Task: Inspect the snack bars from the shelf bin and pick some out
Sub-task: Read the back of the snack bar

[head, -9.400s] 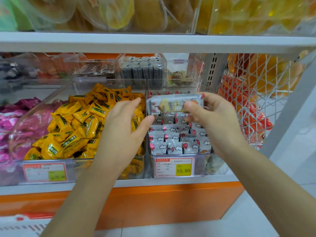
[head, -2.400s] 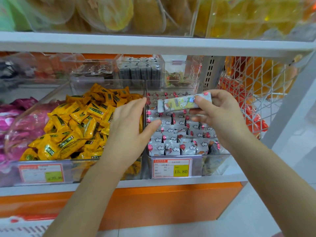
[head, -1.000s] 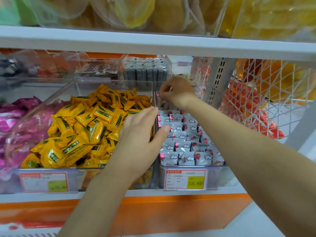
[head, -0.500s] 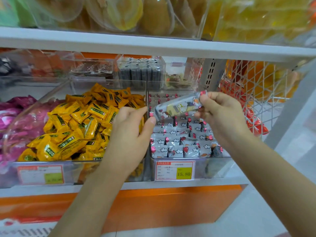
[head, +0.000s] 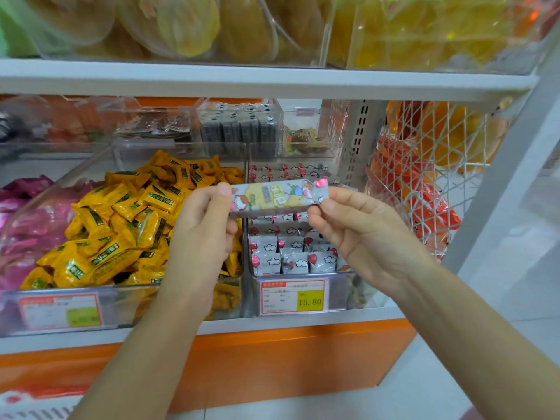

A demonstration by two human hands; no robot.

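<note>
Two-handed grip: left hand (head: 203, 228) and right hand (head: 360, 234) pinch snack bar (head: 277, 197) level.

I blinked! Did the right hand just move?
Yes. The right hand pulled back from the back of the bin toward the price tag, now pinching the snack bar.

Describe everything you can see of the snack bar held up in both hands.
The snack bar is a long, slim pack in shiny grey film with a pale yellow panel, cartoon figures and pink-red spots. It lies roughly level, printed face to the camera. The left hand pinches its left end, the right hand its right end. It is held in front of the clear bin of similar grey packs.
</note>
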